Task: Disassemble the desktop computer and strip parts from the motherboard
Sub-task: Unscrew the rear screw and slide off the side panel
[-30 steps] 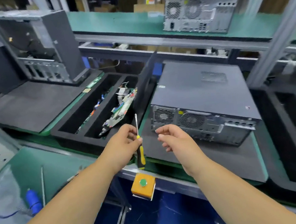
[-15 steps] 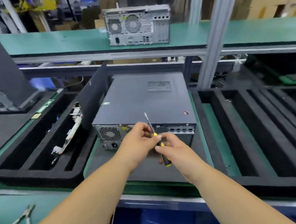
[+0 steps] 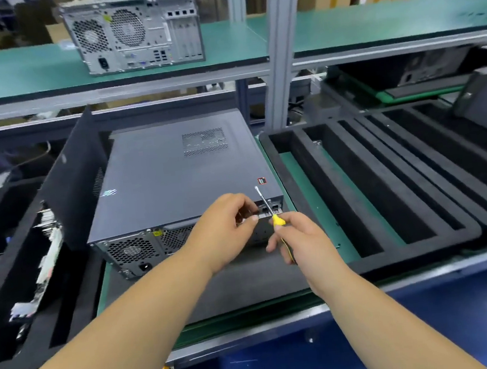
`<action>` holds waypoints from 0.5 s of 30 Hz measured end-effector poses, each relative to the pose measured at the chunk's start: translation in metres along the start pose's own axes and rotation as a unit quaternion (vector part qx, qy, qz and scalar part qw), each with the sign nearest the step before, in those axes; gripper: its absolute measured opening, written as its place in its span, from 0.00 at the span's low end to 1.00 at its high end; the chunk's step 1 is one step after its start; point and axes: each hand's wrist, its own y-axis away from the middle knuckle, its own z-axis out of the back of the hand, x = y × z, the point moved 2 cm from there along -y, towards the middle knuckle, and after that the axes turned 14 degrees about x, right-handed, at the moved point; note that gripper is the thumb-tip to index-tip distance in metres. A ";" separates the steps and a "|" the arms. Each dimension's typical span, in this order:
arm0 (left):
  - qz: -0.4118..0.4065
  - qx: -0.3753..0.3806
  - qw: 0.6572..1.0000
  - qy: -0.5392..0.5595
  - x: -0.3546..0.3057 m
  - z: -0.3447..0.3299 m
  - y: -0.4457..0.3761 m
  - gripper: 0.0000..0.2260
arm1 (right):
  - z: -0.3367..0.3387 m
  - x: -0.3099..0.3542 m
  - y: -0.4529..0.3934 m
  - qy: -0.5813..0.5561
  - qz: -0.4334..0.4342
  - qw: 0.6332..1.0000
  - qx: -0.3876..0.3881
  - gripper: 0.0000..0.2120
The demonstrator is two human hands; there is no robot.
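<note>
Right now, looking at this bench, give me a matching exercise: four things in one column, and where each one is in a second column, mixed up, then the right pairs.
Things:
1. screwdriver
2. grey computer
3. black computer case
4. circuit boards

Places:
A. on the upper green shelf
B. lying on its side on the mat, under both hands
C. in the black foam tray on the left
D. held in the right hand, shaft pointing up and away

Pairs: 1-D, 2-A, 3-B, 4-C. The left hand reaches to the case's rear panel.
</note>
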 end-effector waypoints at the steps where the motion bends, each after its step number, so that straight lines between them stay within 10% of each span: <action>1: -0.010 -0.003 1.000 -0.012 0.002 0.001 -0.003 0.03 | 0.001 -0.002 0.000 -0.002 -0.010 1.000 -0.012 0.07; 15: -0.149 0.113 0.964 -0.191 0.016 0.003 -0.075 0.25 | 0.009 -0.012 0.019 -0.016 -0.080 0.992 -0.093 0.08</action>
